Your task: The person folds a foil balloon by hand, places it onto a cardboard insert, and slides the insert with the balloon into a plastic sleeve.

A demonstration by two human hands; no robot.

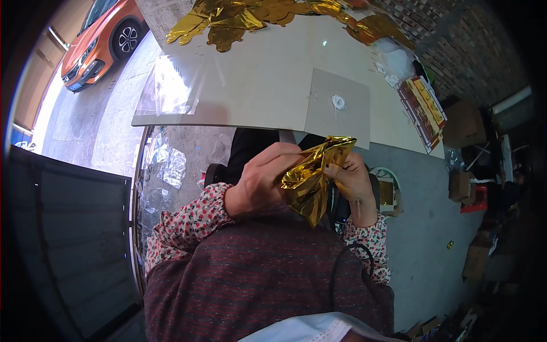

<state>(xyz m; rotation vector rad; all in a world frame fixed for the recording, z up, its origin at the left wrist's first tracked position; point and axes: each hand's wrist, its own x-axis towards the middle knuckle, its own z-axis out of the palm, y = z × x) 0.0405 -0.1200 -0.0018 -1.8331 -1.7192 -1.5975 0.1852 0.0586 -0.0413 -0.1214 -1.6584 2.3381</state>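
A crumpled, folded gold foil balloon (310,185) is held in front of my chest, just off the table's near edge. My left hand (263,178) grips it from the left, its fingers closed and partly hidden behind the shiny folds. On the other side, my right hand (352,181) pinches the foil between thumb and fingers. The foil's upper end is bunched and a loose corner hangs down between the hands. Beyond them, a small coil of white ribbon (338,102) lies on a grey board (319,117) that juts over the table edge.
On the pale table (256,80), flat gold foil balloons (228,25) are heaped at the far side. Clear plastic bags (171,91) lie at the left, printed cards (423,111) at the right. Cardboard boxes (464,122) stand right; an orange car (102,43) is parked far left.
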